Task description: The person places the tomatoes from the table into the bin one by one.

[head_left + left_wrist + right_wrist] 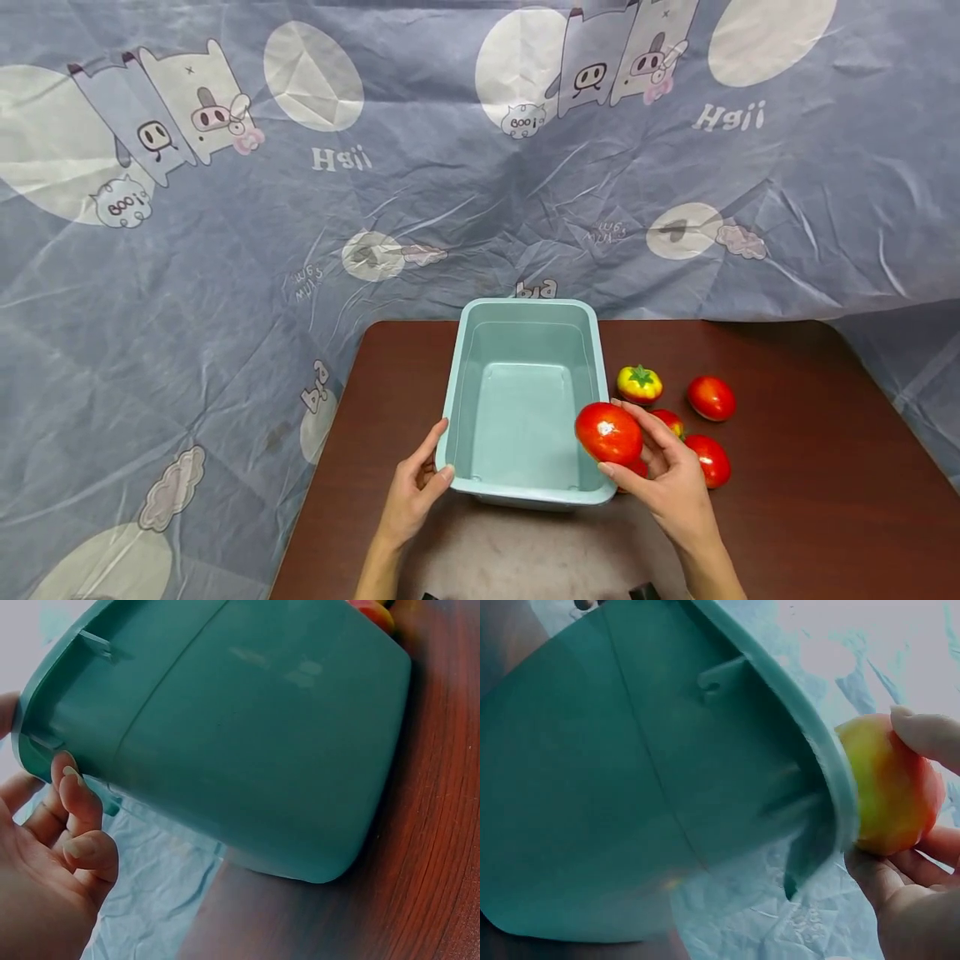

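Observation:
A pale teal plastic tub [521, 425] stands on the table with nothing inside. My left hand [405, 496] grips the rim at its near left corner; in the left wrist view the fingers of that hand [56, 847] curl below the rim, beside the tub's outer wall [247, 742]. Between thumb and fingers, my right hand [675, 487] holds a red toy tomato [609, 433] over the tub's right rim. The right wrist view shows the tomato's yellow-and-red side [892, 787] just past the rim [832, 761].
Right of the tub lie a yellow tomato with a green leaf top [640, 385], a red one [711, 398] farther out and another [708, 460] by my right hand. More are partly hidden behind that hand. Printed cloth [420, 208] hangs behind the brown table [817, 467].

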Action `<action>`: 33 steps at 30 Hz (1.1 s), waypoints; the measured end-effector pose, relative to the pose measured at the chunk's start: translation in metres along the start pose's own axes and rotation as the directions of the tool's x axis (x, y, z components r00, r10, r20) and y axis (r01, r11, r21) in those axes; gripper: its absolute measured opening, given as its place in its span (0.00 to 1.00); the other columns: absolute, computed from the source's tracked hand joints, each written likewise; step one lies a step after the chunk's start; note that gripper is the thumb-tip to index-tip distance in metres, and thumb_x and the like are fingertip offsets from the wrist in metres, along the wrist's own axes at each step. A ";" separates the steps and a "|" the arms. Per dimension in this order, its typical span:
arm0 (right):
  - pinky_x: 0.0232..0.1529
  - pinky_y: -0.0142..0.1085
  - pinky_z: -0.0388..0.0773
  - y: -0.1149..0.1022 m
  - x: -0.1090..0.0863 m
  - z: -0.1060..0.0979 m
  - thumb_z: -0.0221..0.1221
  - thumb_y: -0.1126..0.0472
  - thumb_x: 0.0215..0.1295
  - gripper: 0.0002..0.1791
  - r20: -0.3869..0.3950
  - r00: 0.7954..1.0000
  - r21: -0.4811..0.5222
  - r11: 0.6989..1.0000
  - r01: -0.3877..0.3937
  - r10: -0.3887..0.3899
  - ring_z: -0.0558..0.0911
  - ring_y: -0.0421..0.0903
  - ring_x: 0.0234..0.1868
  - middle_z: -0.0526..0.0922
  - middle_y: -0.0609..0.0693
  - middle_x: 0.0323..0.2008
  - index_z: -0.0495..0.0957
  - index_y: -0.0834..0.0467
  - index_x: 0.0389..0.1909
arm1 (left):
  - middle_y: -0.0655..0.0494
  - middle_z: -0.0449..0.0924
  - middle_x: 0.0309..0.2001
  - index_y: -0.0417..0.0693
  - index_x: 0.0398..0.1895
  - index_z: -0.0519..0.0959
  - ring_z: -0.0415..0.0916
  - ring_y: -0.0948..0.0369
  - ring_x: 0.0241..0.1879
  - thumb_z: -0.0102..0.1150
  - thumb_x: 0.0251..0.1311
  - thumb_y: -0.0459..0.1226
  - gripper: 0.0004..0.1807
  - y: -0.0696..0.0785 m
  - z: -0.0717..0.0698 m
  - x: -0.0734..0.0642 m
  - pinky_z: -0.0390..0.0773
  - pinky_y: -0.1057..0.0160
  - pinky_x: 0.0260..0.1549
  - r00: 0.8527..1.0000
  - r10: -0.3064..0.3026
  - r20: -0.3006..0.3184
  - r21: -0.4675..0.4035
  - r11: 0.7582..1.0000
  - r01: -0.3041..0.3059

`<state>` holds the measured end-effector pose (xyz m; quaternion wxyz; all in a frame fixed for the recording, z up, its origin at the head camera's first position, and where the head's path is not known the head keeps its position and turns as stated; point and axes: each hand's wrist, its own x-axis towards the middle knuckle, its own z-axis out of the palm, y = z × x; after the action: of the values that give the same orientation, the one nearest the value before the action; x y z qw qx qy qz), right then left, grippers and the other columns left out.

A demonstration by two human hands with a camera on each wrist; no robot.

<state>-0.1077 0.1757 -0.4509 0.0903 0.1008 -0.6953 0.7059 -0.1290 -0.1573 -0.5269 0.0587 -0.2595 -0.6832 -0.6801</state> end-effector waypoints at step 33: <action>0.58 0.43 0.67 0.031 0.028 -0.010 0.47 0.94 0.41 0.35 -0.099 0.890 0.450 0.778 0.439 -0.445 0.71 0.62 0.57 0.67 0.75 0.54 0.51 0.87 0.56 | 0.26 0.63 0.59 0.38 0.69 0.54 0.76 0.55 0.49 0.45 0.59 0.22 0.32 -0.001 0.000 -0.003 0.77 0.64 0.45 0.999 -0.043 0.006 -0.124 0.991 0.044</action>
<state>-0.1430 0.1850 -0.4736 0.2221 0.2839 -0.4650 0.8086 -0.1269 -0.1578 -0.5287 0.0266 -0.2488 -0.6452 -0.7219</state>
